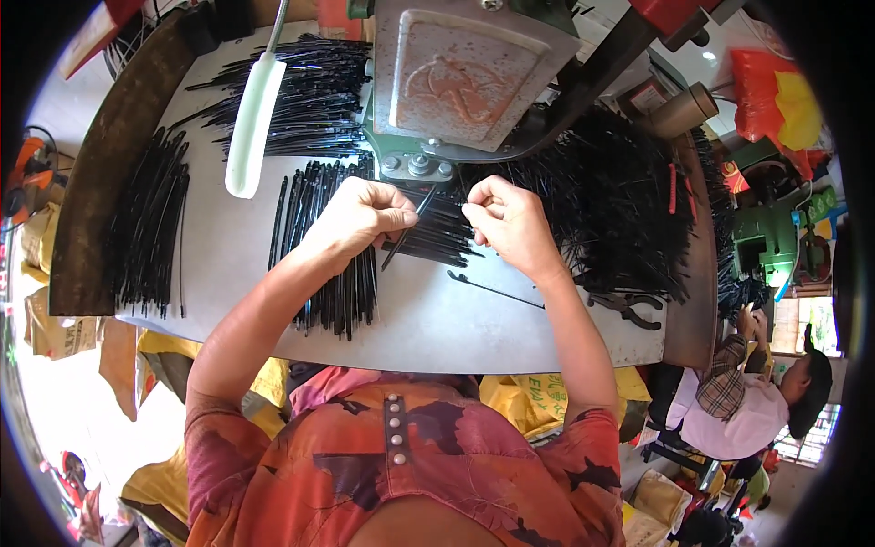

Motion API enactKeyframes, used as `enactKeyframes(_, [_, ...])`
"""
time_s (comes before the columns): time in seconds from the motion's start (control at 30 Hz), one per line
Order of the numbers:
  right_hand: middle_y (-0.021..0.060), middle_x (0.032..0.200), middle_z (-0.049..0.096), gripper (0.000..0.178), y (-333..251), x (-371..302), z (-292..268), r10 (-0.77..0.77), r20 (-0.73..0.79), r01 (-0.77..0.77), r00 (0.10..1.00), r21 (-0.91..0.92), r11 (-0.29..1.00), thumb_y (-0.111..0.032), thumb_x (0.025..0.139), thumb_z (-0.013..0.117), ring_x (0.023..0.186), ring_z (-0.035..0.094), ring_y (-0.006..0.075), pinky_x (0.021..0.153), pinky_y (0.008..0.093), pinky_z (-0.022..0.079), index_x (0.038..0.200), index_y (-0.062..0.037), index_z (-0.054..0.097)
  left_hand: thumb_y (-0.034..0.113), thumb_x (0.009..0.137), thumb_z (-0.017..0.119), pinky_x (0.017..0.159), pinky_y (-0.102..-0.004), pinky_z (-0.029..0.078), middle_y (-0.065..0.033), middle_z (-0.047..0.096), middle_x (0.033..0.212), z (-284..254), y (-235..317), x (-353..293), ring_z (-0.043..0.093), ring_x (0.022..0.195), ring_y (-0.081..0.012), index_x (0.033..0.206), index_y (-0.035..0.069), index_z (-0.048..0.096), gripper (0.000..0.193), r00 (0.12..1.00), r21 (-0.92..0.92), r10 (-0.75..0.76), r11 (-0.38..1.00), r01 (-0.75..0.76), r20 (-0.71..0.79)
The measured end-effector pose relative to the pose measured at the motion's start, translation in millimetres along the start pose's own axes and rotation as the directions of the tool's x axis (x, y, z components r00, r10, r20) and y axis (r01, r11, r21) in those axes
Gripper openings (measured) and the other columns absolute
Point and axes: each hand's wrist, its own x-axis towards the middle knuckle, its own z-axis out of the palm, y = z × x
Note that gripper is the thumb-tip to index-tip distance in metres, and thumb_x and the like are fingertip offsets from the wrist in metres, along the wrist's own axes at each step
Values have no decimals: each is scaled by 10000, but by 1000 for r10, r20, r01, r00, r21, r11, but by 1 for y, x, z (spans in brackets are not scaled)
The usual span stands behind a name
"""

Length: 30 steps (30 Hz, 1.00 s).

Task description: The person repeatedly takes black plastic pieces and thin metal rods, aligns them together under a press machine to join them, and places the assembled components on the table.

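Observation:
My left hand is closed, its thumb and forefinger pinching a thin black rod. That rod slants up toward the metal head of a green press. To its right, my right hand has its fingers drawn together in a pinch; whatever is between them is too small to make out. Beneath and between both hands lies a bunch of black rods. Another row of rods lies under my left wrist. One single rod with a hooked end rests by my right forearm.
A large tangled heap of black rods covers the table's right side, with pliers at its front. More bundles lie left. A white lamp hangs above the metal table. Another person sits at far right.

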Motion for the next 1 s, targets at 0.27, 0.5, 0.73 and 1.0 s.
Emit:
enactKeyframes(0.27, [31, 628, 514, 90, -5, 3, 7, 103, 77, -119, 992, 258, 959, -63, 795, 542, 466, 468, 41, 391, 168, 366, 823, 22, 535, 103, 747, 588, 492, -206, 367, -14, 523, 595, 7, -8, 3, 446, 524, -71, 758, -31, 587, 135, 990, 237, 122, 966, -100, -77])
enactKeyframes(0.5, [29, 600, 506, 117, -4, 8, 11, 145, 38, -150, 989, 296, 943, -85, 798, 551, 417, 421, 34, 349, 165, 328, 802, 31, 553, 83, 778, 548, 535, -256, 382, -69, 492, 618, 0, 3, -17, 458, 560, -145, 815, -5, 551, 95, 865, 356, 448, 865, -355, -226])
enactKeyframes(0.73, [-2, 572, 480, 92, -4, 20, 21, 118, 62, -133, 991, 369, 920, -86, 777, 566, 423, 388, 27, 373, 158, 296, 776, 6, 559, 115, 838, 505, 490, -174, 359, 15, 494, 660, -8, -9, -13, 428, 540, -43, 850, 1, 539, 119, 853, 304, 457, 874, -378, -254])
enactKeyframes(1.0, [-6, 567, 472, 107, -8, 22, 20, 165, 68, -178, 984, 409, 895, -93, 784, 557, 442, 390, 36, 403, 162, 311, 797, 13, 554, 46, 787, 525, 497, -212, 389, -32, 505, 642, -9, -18, 10, 462, 528, -83, 883, -13, 550, 116, 750, 627, 616, 689, -363, -242])
